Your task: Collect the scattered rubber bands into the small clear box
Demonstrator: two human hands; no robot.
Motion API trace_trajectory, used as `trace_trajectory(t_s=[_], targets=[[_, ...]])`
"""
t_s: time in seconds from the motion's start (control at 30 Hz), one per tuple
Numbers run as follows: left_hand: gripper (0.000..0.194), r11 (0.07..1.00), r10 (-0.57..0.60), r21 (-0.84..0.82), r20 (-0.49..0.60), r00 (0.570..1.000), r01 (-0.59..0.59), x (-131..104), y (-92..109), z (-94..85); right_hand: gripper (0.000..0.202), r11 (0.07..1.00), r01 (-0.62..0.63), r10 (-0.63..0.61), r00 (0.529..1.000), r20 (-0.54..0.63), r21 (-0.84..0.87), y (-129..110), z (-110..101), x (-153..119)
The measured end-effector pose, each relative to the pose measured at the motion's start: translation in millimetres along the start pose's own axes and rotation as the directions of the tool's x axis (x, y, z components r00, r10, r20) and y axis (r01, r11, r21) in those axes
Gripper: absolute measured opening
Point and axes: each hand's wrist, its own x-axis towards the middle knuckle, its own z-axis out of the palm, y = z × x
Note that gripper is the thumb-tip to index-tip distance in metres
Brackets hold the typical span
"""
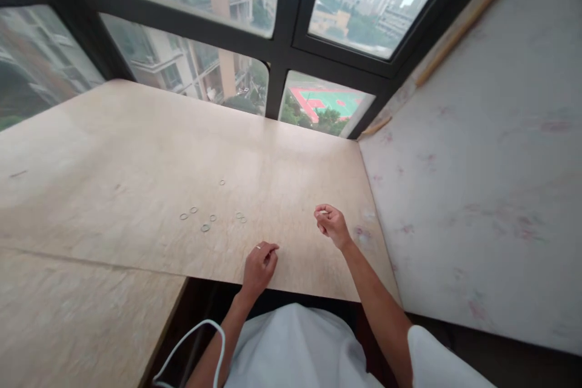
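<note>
My left hand point(260, 265) rests low on the tabletop near its front edge, fingers curled together, with a pale band on one finger. Whether anything sits in those fingers is hidden. Farther right, my right hand point(333, 225) hovers over or touches the surface; its thumb and fingertips are pinched together, and what they hold, if anything, is too small to make out. Several thin rings lie flat to the left: a darker pair with one ring point(183, 216), another ring point(205, 228), two touching rings point(240, 216), and a lone ring point(222, 182) farther back.
The beige stone-look tabletop point(150, 151) runs back to dark-framed windows point(277, 42). A patterned wall point(464, 182) stands along its right edge. A thin stick-like item point(19, 174) lies far left. A white cable point(207, 322) loops near my left forearm.
</note>
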Motion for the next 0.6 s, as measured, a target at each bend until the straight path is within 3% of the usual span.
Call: trace_trajectory(t_s=[0.13,0.3,0.43,0.6], targets=[[0.019,1.000,0.004,0.013,0.017,1.000,-0.004,2,-3,2.1,0.031,0.996,-0.036,0.020,0.979,-0.203,-0.077,23,-50,-44],[0.019,0.998,-0.002,0.056,0.046,0.999,-0.001,4,-4,4.1,0.022,0.912,-0.090,-0.066,0.931,-0.359,-0.400,44,-100,-78],[0.019,0.994,-0.008,0.108,0.055,0.998,0.002,6,-1,5.0,0.019,0.797,-0.162,-0.083,0.925,-0.371,-0.582,47,-124,-84],[0.020,0.990,-0.004,0.142,0.048,0.999,-0.003,7,3,6.0,0.018,0.666,-0.247,-0.042,0.930,-0.366,-0.704,46,-136,-77]])
